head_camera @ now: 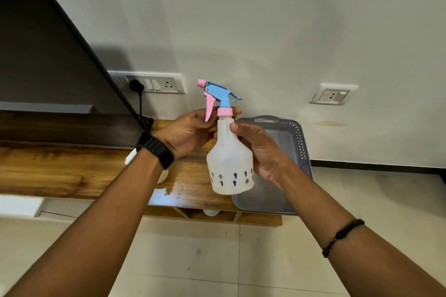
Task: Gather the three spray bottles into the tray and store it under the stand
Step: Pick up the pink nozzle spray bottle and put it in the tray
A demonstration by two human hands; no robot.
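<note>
I hold a white translucent spray bottle point(229, 161) with a blue and pink trigger head upright in the air, in front of the wooden stand point(72, 169). My left hand point(190, 132) grips its neck under the pink trigger. My right hand point(260, 149) wraps the bottle's right side. A grey perforated tray point(299, 147) lies at the stand's right end, partly behind the bottle and my right hand. Part of a second white bottle point(135, 159) shows behind my left wrist on the stand. A white rounded piece point(211, 212) peeks out from the shelf under the stand.
A large dark screen point(48, 55) fills the upper left. A wall switch panel with a black plug point(154, 84) and a second socket point(333, 95) sit on the white wall. A white box point(19, 205) lies under the stand at left. Beige tiled floor point(241, 260) spreads below.
</note>
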